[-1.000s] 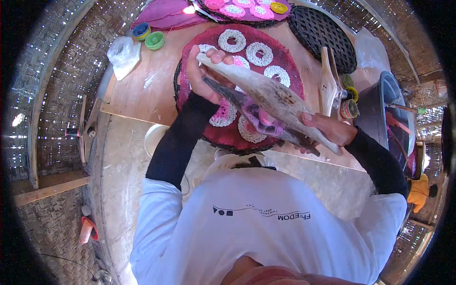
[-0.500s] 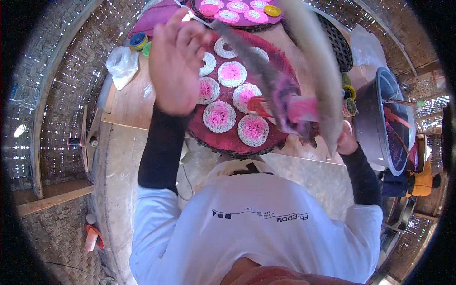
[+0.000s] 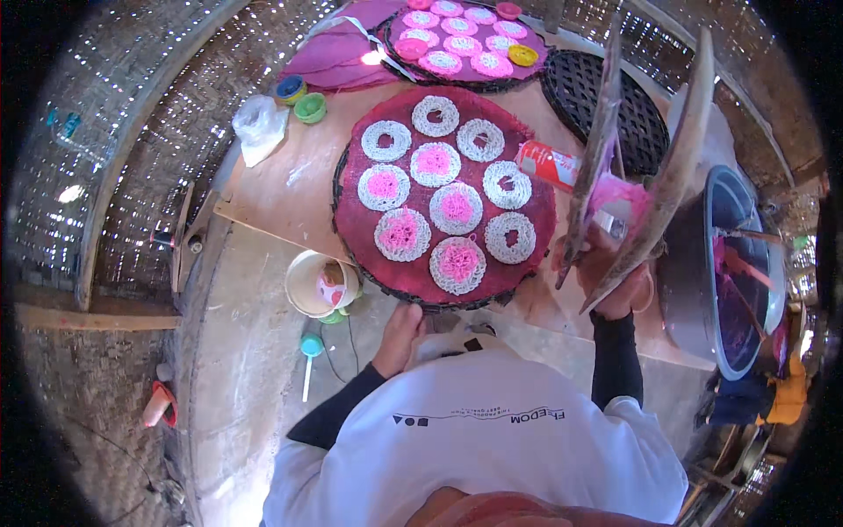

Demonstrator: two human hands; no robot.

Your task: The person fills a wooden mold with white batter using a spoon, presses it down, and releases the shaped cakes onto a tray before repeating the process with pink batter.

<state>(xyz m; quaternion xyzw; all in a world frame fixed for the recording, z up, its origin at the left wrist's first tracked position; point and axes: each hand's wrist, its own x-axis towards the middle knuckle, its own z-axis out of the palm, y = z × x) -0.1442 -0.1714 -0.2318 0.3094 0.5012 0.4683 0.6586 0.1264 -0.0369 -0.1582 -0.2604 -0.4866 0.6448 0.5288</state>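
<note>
A round tray covered in dark red cloth (image 3: 369, 255) holds several white lacy rounds. Some are rings with a hole, like the white ring (image 3: 435, 115); others have pink middles, like the pink-centred round (image 3: 458, 264). My left hand (image 3: 403, 341) is at the tray's near rim, its fingers drawn together against the edge. To the right of the tray, my right hand (image 3: 610, 281) grips a press of two long wooden levers (image 3: 674, 180). Pink-stained cloth and a red and white can (image 3: 548, 165) sit between the levers. My right fingers are partly hidden by the wood.
Beyond stands another tray with pink-edged rounds (image 3: 460, 46), beside a black woven tray (image 3: 606, 110). At the right is a deep grey tub (image 3: 694, 263) with pink-stained tools. A cream bucket (image 3: 307, 279) stands below the table edge. Small tubs (image 3: 309, 107) and a plastic bag (image 3: 258, 127) lie left.
My left hand has come down from high over the tray's left side to its near rim. The press has swung right, off the tray's near right part. The view has shifted.
</note>
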